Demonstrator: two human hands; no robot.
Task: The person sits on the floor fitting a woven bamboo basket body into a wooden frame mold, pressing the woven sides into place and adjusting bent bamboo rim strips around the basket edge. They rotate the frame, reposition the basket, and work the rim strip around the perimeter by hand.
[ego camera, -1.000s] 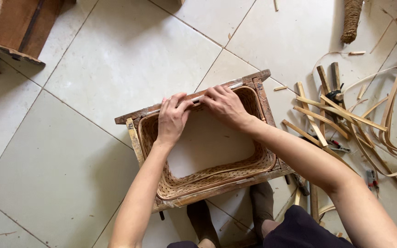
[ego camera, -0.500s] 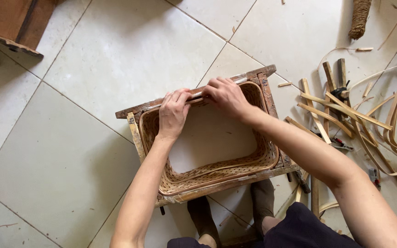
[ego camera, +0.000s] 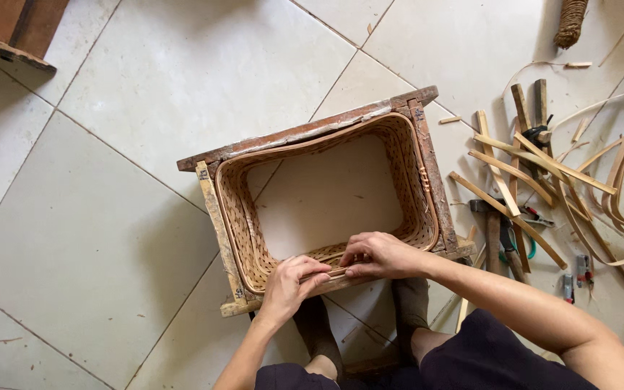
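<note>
A woven basket (ego camera: 326, 195) sat inside a rough wooden frame (ego camera: 305, 133) on the tiled floor (ego camera: 110, 180), just ahead of the person's feet. Both hands worked its near rim — the left hand (ego camera: 290, 285) and the right hand (ego camera: 380, 254) lay side by side, their fingers closed in a pinch on a thin cane strip (ego camera: 326, 274) running along that edge. Well off to the right lay a loose heap of bamboo strips (ego camera: 543, 166), with a hammer (ego camera: 491, 231) and small hand tools among them.
</note>
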